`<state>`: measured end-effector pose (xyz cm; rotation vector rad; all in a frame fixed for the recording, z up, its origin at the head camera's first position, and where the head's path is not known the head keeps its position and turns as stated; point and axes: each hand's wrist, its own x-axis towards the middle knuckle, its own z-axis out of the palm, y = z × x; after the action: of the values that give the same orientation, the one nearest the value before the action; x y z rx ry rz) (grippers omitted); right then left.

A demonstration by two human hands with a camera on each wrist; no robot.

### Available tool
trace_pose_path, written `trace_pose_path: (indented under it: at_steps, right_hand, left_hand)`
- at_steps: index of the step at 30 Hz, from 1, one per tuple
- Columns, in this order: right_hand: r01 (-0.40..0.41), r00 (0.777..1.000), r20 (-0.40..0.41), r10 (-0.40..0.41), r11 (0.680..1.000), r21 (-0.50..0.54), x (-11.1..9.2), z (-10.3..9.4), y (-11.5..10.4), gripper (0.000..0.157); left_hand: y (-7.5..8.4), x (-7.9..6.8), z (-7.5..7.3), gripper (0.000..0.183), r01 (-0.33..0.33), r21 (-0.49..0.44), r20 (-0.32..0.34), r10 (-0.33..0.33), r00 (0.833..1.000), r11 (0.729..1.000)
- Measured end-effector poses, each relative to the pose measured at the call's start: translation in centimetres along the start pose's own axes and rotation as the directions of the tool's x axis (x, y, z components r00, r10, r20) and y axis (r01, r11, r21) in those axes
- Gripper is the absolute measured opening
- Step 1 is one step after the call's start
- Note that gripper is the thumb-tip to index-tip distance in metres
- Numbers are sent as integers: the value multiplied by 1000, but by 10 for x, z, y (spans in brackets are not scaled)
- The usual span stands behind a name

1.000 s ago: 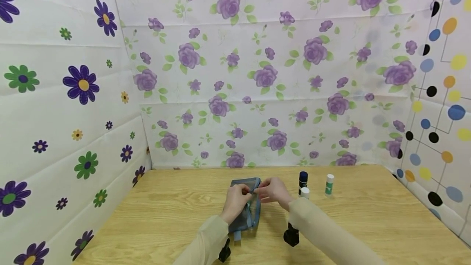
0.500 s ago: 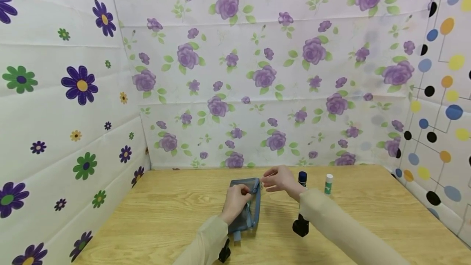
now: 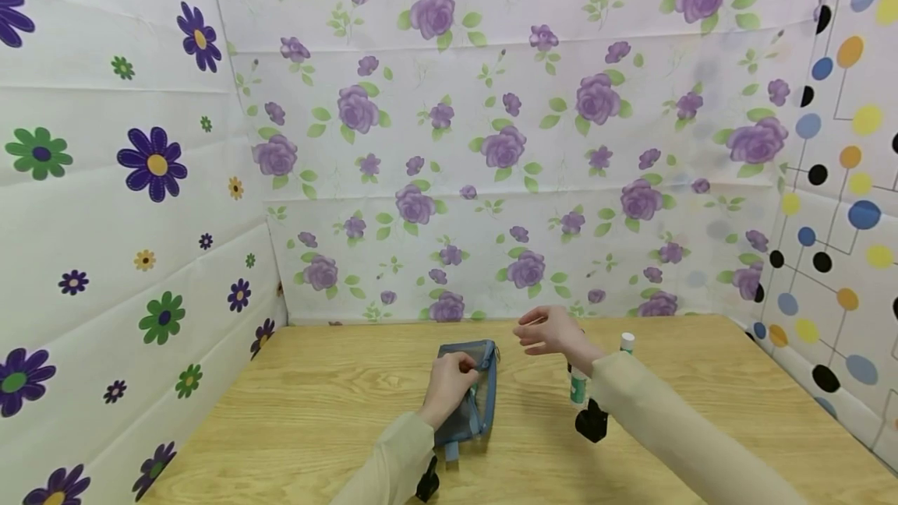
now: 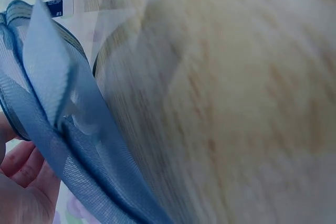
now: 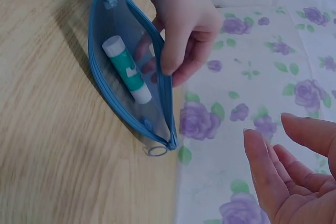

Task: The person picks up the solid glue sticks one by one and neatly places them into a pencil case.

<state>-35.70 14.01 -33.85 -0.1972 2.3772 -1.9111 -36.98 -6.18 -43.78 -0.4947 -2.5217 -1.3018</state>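
Note:
A blue mesh zip pouch (image 3: 459,415) sits on the table with its zip mouth spread apart. Through that mouth, in the right wrist view, a green-and-white glue stick (image 5: 126,69) lies inside. My left hand (image 3: 449,384) pinches the pouch's upper rim between thumb and fingers. To the right of the pouch, my right hand (image 3: 550,331) hovers apart from it, fingers loosely extended and nothing in them. Near the right wrist stands another green glue stick (image 3: 578,386). A dark-capped stick behind it is mostly hidden by the hand.
One more green glue stick (image 3: 627,343) stands further right, its lower part behind the sleeve. The wooden table (image 3: 337,380) ends at a flowered cloth backdrop (image 3: 463,139), with patterned cloths at both sides. Black wrist camera mounts (image 3: 592,421) hang below the forearms.
My right hand has let go of the pouch's zip edge and moved right and slightly up, away from it. The left hand has stayed in place, gripping the pouch.

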Motion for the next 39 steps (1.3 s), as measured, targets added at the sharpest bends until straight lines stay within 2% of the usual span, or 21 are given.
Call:
trace_pose_path:
  at_steps: [7, 13, 19, 26, 33, 39]
  right_hand:
    - [30, 999, 22, -30, 1000, -5, 1, -18, -4, 35]
    - [42, 998, 48, -39, 998, -50, -5, -32, -5, 36]
    - [44, 998, 36, -42, 997, -70, -7, -45, -6, 37]
    - [81, 997, 27, -79, 994, -76, -7, -58, -2, 39]
    - [123, 990, 81, -117, 990, -67, -10, -70, 3, 43]
    - [140, 987, 86, -133, 987, -85, -13, -77, 8, 42]
  left_hand:
    - [2, -1, 0, 11, 3, 0, -3, -3, 1000, 1000]
    - [1, -1, 0, 12, 2, 5, -4, -2, 1000, 1000]
    - [0, 0, 0, 11, -4, 6, -5, 4, 1000, 1000]
    - [-1, 0, 1, 10, -7, 2, -11, 7, 1000, 1000]
    - [-2, 0, 2, 10, 9, -3, -13, -9, 1000, 1000]
    - [-2, 0, 1, 11, 6, -4, -20, -6, 1000, 1000]
